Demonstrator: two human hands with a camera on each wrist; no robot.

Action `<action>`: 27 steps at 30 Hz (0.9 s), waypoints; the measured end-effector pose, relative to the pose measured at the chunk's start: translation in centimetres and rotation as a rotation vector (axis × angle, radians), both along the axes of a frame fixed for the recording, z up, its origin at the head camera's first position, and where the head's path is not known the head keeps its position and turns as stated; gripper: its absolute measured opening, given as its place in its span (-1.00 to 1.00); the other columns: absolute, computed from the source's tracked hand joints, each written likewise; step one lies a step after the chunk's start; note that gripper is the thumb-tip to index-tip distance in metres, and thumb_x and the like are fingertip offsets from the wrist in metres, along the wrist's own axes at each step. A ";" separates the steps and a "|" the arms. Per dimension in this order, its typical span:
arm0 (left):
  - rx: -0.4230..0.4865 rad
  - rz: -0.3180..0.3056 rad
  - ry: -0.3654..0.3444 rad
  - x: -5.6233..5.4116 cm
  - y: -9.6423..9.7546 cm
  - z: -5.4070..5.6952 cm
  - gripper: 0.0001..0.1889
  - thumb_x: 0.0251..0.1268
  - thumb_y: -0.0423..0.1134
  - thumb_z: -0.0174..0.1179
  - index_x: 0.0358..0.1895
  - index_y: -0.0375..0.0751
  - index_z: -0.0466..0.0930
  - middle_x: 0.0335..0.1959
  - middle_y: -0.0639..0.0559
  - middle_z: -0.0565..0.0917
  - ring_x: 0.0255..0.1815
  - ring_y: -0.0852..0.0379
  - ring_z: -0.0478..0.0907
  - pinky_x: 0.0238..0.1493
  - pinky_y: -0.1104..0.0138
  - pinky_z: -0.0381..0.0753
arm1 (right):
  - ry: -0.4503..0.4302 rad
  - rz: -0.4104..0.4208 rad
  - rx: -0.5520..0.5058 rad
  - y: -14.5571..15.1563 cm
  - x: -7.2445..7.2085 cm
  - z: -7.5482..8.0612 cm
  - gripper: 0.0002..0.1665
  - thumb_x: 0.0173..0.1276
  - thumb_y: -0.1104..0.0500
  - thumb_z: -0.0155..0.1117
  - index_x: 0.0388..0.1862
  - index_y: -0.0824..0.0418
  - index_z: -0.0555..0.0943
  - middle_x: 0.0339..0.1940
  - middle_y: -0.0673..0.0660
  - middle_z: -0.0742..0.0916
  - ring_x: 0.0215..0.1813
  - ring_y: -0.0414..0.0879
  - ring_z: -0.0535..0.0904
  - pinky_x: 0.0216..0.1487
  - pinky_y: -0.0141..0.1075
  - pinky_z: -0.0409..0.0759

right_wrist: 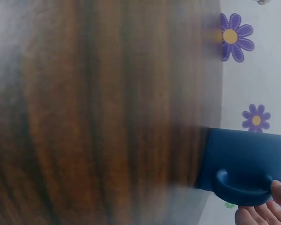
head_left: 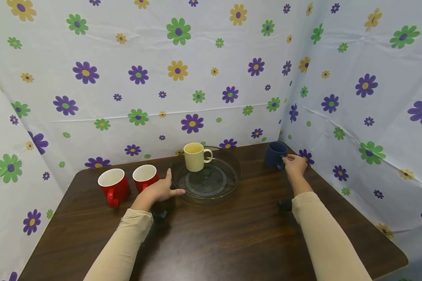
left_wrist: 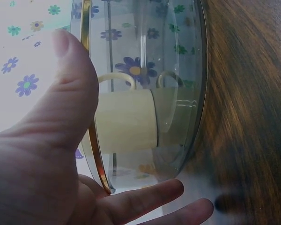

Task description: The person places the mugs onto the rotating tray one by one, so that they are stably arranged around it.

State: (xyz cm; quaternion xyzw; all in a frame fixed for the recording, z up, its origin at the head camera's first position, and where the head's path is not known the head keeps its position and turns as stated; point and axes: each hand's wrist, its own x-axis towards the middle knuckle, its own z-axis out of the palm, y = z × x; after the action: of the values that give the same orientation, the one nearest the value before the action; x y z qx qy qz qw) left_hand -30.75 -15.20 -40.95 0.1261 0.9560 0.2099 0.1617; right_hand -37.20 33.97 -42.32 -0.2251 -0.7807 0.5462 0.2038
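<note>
At the left side of a clear glass dish [head_left: 211, 197] my left hand [head_left: 158, 191] is spread, its thumb apart from straight fingers right at the rim. A pale yellow mug [head_left: 194, 159] stands upright inside the dish, handle to the right. In the left wrist view the yellow mug [left_wrist: 126, 122] shows through the glass wall. Toward the table's back right corner, my right hand [head_left: 295, 166] pinches the handle of a dark blue mug [head_left: 274, 154]. The right wrist view shows thumb and fingertips at the top of that handle [right_wrist: 241, 194].
Two red mugs with white insides, a larger one [head_left: 115, 185] and a smaller one [head_left: 145, 175], stand left of the dish, beside my left hand. The dark wooden table [head_left: 232, 242] meets flower-patterned cloth [head_left: 204, 89] at the back and right.
</note>
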 end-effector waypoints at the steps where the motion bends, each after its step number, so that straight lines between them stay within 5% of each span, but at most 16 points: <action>1: 0.001 -0.001 -0.003 0.0 0.0 0.0 0.31 0.27 0.38 0.19 0.56 -0.52 -0.47 0.43 -0.60 0.25 0.39 -0.42 0.39 0.38 -0.19 0.35 | -0.009 0.001 0.007 0.0 0.1 -0.1 -0.52 0.48 0.24 0.28 0.30 0.43 0.56 0.24 0.37 0.65 0.34 0.15 0.53 0.30 -0.17 0.55; 5: 0.002 -0.007 -0.007 0.0 0.0 -0.1 0.30 0.29 0.35 0.20 0.56 -0.53 -0.46 0.43 -0.60 0.26 0.38 -0.42 0.40 0.37 -0.20 0.36 | -0.031 0.012 0.085 -0.1 0.2 -0.6 -0.53 0.48 0.24 0.28 0.28 0.45 0.57 0.20 0.39 0.67 0.28 0.21 0.58 0.31 -0.08 0.54; 10: 0.001 0.004 -0.013 0.2 0.0 0.1 0.30 0.29 0.36 0.19 0.56 -0.51 -0.47 0.44 -0.58 0.26 0.39 -0.41 0.39 0.37 -0.19 0.36 | -0.076 0.051 0.168 -0.2 0.2 -0.9 -0.56 0.48 0.23 0.26 0.25 0.44 0.59 0.22 0.45 0.63 0.39 0.38 0.35 0.44 0.08 0.34; 18: 0.014 0.012 -0.011 0.4 0.1 0.5 0.29 0.29 0.35 0.20 0.57 -0.49 -0.48 0.43 -0.57 0.27 0.38 -0.41 0.40 0.36 -0.20 0.38 | -0.142 0.074 0.172 0.1 0.0 -1.1 -0.53 0.53 0.17 0.23 0.29 0.42 0.55 0.31 0.47 0.55 0.47 0.41 0.21 0.52 0.14 0.17; 27: 0.015 0.013 -0.014 0.3 0.1 0.1 0.29 0.29 0.36 0.18 0.57 -0.49 -0.49 0.43 -0.57 0.28 0.38 -0.40 0.41 0.35 -0.19 0.39 | -0.110 0.040 0.147 -0.4 0.1 -1.4 -0.57 0.53 0.19 0.20 0.23 0.45 0.60 0.25 0.47 0.59 0.38 0.32 0.39 0.39 0.07 0.41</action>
State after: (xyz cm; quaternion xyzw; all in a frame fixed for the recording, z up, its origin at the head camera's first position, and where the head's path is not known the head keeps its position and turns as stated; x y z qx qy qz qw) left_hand -30.48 -15.11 -40.84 0.1198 0.9540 0.2189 0.1660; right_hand -37.13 33.59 -43.75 -0.2234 -0.8331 0.4781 0.1655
